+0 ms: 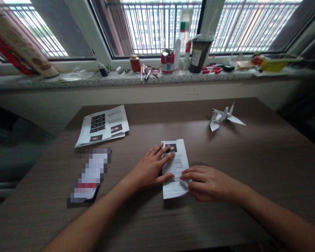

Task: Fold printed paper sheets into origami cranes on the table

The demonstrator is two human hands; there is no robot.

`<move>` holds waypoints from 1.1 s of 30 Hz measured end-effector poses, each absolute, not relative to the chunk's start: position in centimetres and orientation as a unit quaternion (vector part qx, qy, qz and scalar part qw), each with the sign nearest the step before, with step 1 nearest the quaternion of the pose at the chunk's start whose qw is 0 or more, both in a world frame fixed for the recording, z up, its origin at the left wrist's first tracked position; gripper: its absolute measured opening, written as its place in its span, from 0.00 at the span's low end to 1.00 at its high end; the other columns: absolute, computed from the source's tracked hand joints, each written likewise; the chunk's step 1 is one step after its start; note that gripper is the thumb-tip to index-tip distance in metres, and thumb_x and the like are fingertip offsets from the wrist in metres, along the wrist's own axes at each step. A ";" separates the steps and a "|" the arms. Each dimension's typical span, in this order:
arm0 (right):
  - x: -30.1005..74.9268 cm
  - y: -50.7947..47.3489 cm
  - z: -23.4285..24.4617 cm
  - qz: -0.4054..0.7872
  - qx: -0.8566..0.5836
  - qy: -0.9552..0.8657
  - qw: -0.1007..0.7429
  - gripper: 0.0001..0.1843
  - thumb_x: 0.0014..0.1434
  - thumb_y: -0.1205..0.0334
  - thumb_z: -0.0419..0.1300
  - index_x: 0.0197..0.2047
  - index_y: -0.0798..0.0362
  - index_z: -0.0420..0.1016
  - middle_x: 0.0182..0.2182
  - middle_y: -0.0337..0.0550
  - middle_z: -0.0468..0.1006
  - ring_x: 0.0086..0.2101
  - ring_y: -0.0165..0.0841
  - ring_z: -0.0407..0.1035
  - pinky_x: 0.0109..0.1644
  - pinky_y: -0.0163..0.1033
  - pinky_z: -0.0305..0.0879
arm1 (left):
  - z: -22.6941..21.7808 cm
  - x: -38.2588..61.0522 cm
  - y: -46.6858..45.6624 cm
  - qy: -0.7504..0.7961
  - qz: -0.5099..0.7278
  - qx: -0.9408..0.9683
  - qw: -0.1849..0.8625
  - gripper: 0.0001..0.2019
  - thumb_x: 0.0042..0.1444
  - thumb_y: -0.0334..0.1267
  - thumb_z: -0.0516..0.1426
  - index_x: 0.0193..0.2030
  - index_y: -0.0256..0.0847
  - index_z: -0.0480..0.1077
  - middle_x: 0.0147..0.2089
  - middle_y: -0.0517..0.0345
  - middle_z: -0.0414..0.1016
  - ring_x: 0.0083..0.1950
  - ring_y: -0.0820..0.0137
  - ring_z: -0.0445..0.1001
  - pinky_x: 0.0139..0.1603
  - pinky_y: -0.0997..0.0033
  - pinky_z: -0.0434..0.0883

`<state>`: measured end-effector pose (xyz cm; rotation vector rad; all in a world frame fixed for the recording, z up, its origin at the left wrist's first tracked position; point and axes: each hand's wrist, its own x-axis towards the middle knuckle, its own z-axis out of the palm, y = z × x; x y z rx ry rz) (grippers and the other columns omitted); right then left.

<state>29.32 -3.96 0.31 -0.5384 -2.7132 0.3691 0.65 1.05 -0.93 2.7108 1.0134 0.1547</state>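
Observation:
A folded sheet of printed paper (179, 157) lies flat on the brown table (265, 164) in front of me. My left hand (152, 168) rests on its left side, fingers stretched out and spread flat. My right hand (206, 182) presses on the sheet's lower right part, fingers held together and curled onto the paper. A finished paper crane (224, 117) stands on the table further back to the right, apart from both hands.
A stack of printed sheets (103, 126) lies at the back left. A pixelated flat object (90, 176) lies left of my left arm. The windowsill (136, 79) behind holds a red can (167, 61), bottles, a dark cup (199, 54) and small tools.

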 end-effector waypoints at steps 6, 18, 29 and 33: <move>29.7 -3.6 -0.2 0.220 -0.273 -0.912 0.214 0.08 0.67 0.69 0.58 0.45 0.51 0.75 0.49 0.46 0.83 0.43 0.35 0.79 0.45 0.41 0.77 | -0.7 0.1 1.5 0.324 0.075 0.933 0.138 0.31 0.70 0.57 0.54 0.75 0.49 0.58 0.79 0.50 0.51 0.80 0.47 0.45 0.77 0.40 0.50; 30.2 -3.0 -0.3 0.335 -0.371 -0.829 0.250 0.09 0.70 0.65 0.56 0.51 0.50 0.76 0.44 0.44 0.82 0.41 0.33 0.77 0.45 0.39 0.72 | 0.6 -0.2 1.0 0.231 0.118 0.951 0.170 0.25 0.63 0.44 0.65 0.66 0.45 0.69 0.64 0.46 0.73 0.63 0.53 0.71 0.62 0.49 0.71; 31.4 -1.9 -0.3 0.295 -0.314 -0.866 0.252 0.24 0.63 0.48 0.68 0.58 0.49 0.73 0.55 0.51 0.78 0.54 0.43 0.72 0.57 0.47 0.70 | -1.1 0.4 1.5 0.246 0.185 0.941 0.138 0.11 0.68 0.32 0.60 0.55 0.44 0.76 0.53 0.54 0.81 0.50 0.61 0.79 0.51 0.58 0.75; 31.1 -1.4 -1.1 0.236 -0.342 -0.877 0.242 0.14 0.68 0.60 0.64 0.56 0.48 0.75 0.52 0.48 0.79 0.52 0.40 0.73 0.56 0.47 0.70 | -1.2 0.5 1.4 0.259 0.206 0.928 0.169 0.08 0.72 0.36 0.57 0.51 0.42 0.77 0.50 0.53 0.81 0.48 0.64 0.80 0.50 0.60 0.75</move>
